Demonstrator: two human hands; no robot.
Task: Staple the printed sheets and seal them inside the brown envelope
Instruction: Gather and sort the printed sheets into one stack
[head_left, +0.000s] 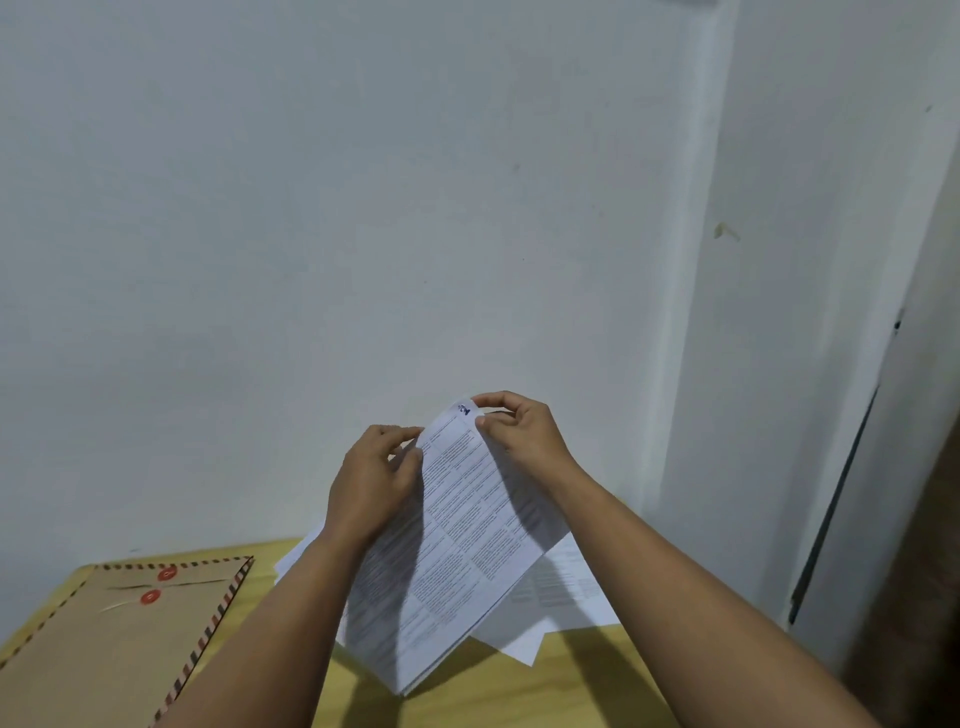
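Brown envelope (124, 623) flat on the wooden table (571, 675) at lower left, left hand (374, 483) pinching the printed sheets (457, 545) raised at lower centre, right hand (519, 431) pinching their top corner, loose papers (566, 592) beneath at right.

- Dim, even indoor light; the pale painted wall (363, 208) looks greyish.
- Soft forearm shadows fall on the yellow wooden tabletop (571, 686).
- Printed text is motion-blurred; edges bow.

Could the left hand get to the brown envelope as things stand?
Probably yes, once freed: the left hand grips the printed sheets, and the brown envelope lies uncovered on its side.
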